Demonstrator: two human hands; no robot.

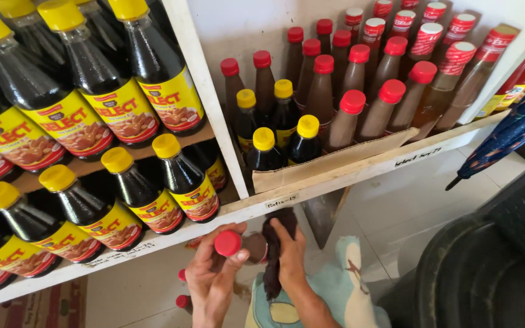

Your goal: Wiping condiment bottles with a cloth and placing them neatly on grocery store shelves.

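Head view, only camera. Bottom centre of frame: left hand [211, 276] wraps the body of a small brown sauce bottle [251, 247] with a red cap [228, 243], held roughly level, cap toward the camera. That grip looks meant to steady it and expose the side. Right hand [291, 252] is clenched on a dark cloth [273, 258] pressed against the bottle's side; cloth hangs down past the wrist. Both hands sit just below the front edge of the white shelf [311, 185].

Centre right, on that shelf: red-capped brown bottles [372, 91] packed in rows behind a cardboard strip [335, 163] that serves as a front lip. Small yellow-capped dark bottles [274, 130] are clustered at the left end of that bay.

Left half: large dark soy sauce bottles [123, 103] with yellow caps and yellow labels, two tiers, labels facing out.

Lower left of the hands: two more red caps [181, 288] near the floor, bottles mostly hidden. Right edge: folded blue umbrella [505, 136], dark bin [481, 267] below.
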